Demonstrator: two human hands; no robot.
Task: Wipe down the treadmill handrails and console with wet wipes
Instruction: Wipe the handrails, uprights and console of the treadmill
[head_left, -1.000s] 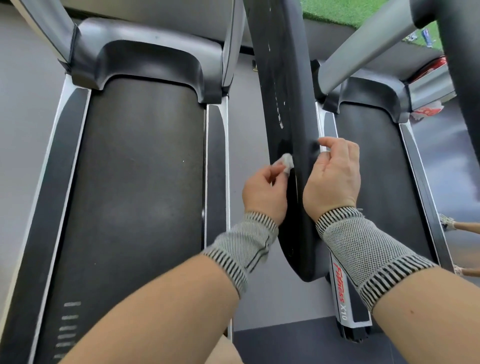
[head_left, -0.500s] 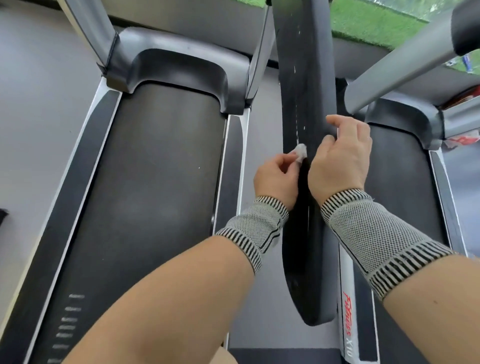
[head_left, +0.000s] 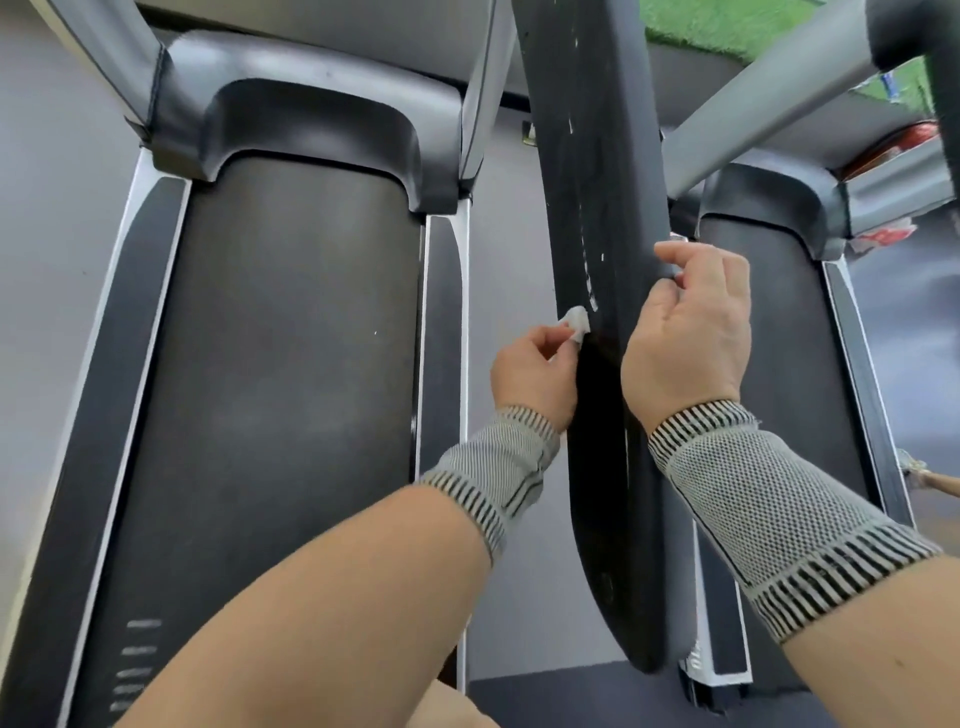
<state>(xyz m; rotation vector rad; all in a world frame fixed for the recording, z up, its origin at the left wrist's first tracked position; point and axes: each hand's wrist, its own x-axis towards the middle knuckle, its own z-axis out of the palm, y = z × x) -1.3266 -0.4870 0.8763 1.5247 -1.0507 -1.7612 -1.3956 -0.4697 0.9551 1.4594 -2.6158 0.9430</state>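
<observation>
A long black padded handrail (head_left: 597, 171) runs from the top centre down to a rounded end near the bottom. White scuff marks streak its upper face. My left hand (head_left: 535, 376) pinches a small crumpled white wet wipe (head_left: 731, 322) against the rail's left edge. My right hand (head_left: 691, 332) sits on the rail's right side with its fingers curled round the edge; a bit of white shows under the fingertips. Both wrists wear grey knit bands.
A treadmill belt (head_left: 280, 389) with its motor hood (head_left: 311, 109) fills the left half. A second treadmill deck (head_left: 810, 353) lies behind the rail on the right, with a silver upright bar (head_left: 769, 98) above it. Green turf (head_left: 727, 26) shows at the top.
The view has shifted slightly. My left hand with the wipe stays at the rail's left edge; both hands sit a little farther along the rail than a second ago.
</observation>
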